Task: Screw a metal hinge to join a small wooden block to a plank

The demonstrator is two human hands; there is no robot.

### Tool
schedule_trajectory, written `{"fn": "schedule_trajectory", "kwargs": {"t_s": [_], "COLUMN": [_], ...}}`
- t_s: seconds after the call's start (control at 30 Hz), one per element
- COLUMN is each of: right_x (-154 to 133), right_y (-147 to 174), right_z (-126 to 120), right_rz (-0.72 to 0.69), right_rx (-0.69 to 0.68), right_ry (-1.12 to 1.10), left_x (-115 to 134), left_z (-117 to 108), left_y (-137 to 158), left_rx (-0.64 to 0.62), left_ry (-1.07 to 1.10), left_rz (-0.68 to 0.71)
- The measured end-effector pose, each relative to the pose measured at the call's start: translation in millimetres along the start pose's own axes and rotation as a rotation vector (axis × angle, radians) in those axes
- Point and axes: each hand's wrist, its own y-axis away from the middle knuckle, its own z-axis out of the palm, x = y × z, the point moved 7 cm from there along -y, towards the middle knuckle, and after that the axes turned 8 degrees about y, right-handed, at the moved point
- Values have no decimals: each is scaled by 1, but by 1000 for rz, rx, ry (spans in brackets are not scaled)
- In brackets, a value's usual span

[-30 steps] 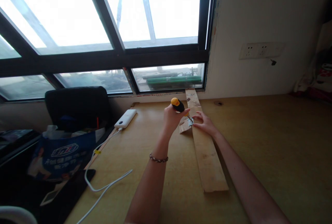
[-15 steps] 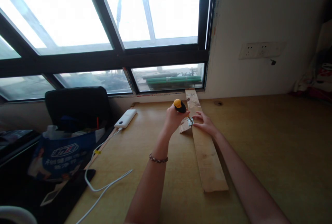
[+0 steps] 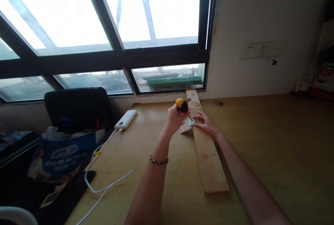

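Observation:
My left hand point(image 3: 173, 119) is wrapped round the yellow-and-black handle of a screwdriver point(image 3: 182, 105), held tilted with its tip down at a small silvery metal hinge point(image 3: 191, 122). The hinge lies across the long wooden board point(image 3: 208, 162) and a shorter wood piece point(image 3: 185, 128) on its left. With thumb and forefinger curled at the hinge's right edge, my right hand point(image 3: 207, 125) rests on the board and steadies it. The exact contact of the screwdriver tip is too small to make out.
The board lies on a wooden table point(image 3: 161, 190), reaching back toward the window. A white power bank point(image 3: 126, 119) with a white cable point(image 3: 104, 187) sits at the left. Beyond the table's left edge are a black chair point(image 3: 78, 106) and a blue bag point(image 3: 62, 155).
The screwdriver handle has tilted and turned very slightly in my left hand. My right hand keeps its place at the hinge; the board has not moved.

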Motion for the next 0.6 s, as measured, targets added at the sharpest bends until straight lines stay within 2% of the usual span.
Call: {"fn": "schedule_trajectory", "kwargs": {"t_s": [0.6], "right_x": [0], "right_y": [0], "right_z": [0], "right_rz": [-7], "right_rx": [-4], "right_ry": [-17], "left_x": [-2], "left_z": [2], "left_y": [0], "left_rx": [-17], "left_ry": [13], "left_rz": [-8]}}
